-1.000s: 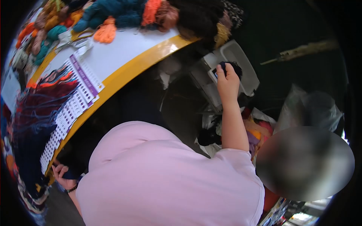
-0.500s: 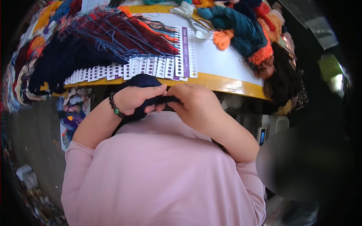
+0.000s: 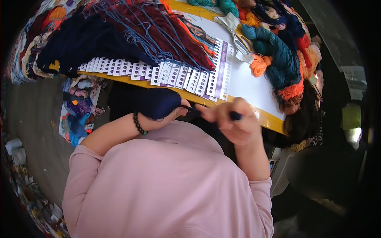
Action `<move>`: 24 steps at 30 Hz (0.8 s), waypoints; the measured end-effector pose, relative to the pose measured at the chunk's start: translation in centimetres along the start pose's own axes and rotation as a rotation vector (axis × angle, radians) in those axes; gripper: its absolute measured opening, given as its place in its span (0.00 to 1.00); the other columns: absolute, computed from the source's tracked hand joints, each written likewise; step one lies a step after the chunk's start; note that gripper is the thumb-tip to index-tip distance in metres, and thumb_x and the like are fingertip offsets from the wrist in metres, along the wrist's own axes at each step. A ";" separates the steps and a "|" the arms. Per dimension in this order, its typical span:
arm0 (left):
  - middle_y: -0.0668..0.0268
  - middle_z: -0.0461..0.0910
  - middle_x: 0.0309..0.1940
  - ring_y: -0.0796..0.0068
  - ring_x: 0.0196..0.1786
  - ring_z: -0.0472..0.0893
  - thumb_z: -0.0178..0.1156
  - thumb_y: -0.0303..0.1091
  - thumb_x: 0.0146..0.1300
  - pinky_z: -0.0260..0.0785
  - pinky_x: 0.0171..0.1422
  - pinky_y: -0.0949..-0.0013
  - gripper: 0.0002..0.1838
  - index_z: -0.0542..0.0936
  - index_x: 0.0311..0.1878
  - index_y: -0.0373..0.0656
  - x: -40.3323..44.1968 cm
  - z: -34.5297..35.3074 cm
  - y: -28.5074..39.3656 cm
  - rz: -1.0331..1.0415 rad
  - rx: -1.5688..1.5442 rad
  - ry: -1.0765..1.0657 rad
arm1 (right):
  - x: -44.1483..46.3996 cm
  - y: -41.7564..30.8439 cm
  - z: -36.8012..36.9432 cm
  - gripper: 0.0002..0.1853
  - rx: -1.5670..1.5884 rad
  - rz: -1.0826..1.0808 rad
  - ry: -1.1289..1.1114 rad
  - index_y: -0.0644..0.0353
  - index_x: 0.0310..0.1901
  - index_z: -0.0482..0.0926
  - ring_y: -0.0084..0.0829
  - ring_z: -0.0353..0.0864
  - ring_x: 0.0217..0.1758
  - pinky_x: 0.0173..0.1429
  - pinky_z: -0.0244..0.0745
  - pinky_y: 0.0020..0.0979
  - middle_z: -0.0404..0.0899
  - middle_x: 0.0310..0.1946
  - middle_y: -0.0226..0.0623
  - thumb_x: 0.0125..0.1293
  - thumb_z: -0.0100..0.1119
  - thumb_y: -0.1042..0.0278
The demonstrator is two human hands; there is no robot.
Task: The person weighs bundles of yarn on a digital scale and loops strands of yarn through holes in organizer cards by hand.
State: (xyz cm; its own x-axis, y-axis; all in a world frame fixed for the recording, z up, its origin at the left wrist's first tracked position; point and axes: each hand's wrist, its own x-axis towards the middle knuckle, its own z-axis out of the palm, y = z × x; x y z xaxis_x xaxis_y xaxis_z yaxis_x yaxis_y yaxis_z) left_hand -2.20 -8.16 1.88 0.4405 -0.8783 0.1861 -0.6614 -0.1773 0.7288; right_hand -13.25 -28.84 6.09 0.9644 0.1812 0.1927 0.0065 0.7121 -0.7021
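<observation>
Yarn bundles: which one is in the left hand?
The rounded navy bundle: the left hand holds it, while the spread-out navy yarn, teal hank and small orange bundle lie on the table.

Watching this from way off on my end, and the room's kinda murky. Main furniture I've got is a table with a white top and a shiny yellow edge, bowed by my wide lens. Over left it's grey floor, with a couple of whitish objects on it and messy clutter along the lower left. Right side's mostly dark; there's a greyish surface up there, wall or floor, honestly can't tell. Further down I see a green patch with a bright glint just below it.
</observation>
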 end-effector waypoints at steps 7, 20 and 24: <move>0.70 0.79 0.51 0.91 0.31 0.68 0.49 0.43 0.71 0.61 0.36 0.84 0.23 0.71 0.61 0.38 0.3 -5.7 -4.9 -0.547 -0.777 0.326 | 0.8 -12.6 -6.8 0.10 -1.768 -0.402 0.963 0.64 0.41 0.78 0.21 0.73 0.28 0.34 0.67 0.21 0.77 0.28 0.32 0.67 0.58 0.65; 0.65 0.80 0.48 0.79 0.46 0.76 0.52 0.52 0.65 0.59 0.60 0.69 0.23 0.78 0.50 0.42 3.0 -2.7 -11.9 -1.065 -0.869 0.200 | 11.2 8.2 -10.4 0.13 -1.106 0.411 0.414 0.62 0.38 0.82 0.18 0.72 0.25 0.31 0.67 0.22 0.77 0.23 0.26 0.65 0.57 0.60; 0.70 0.75 0.30 0.81 0.33 0.75 0.56 0.34 0.63 0.68 0.37 0.75 0.09 0.74 0.41 0.40 4.5 -2.1 -9.9 -0.729 -0.903 0.246 | 11.2 6.8 -10.3 0.12 -0.849 0.489 0.450 0.60 0.38 0.82 0.15 0.69 0.25 0.31 0.64 0.20 0.77 0.23 0.24 0.66 0.56 0.60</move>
State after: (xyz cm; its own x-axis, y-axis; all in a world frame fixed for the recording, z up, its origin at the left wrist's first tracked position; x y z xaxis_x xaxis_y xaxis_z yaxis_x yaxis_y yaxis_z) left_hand 7.60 -9.45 -3.09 0.7057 -0.5736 -0.4158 0.4183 -0.1363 0.8980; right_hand 0.29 -28.98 -3.63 0.9196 -0.0711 -0.3863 -0.3920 -0.1050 -0.9139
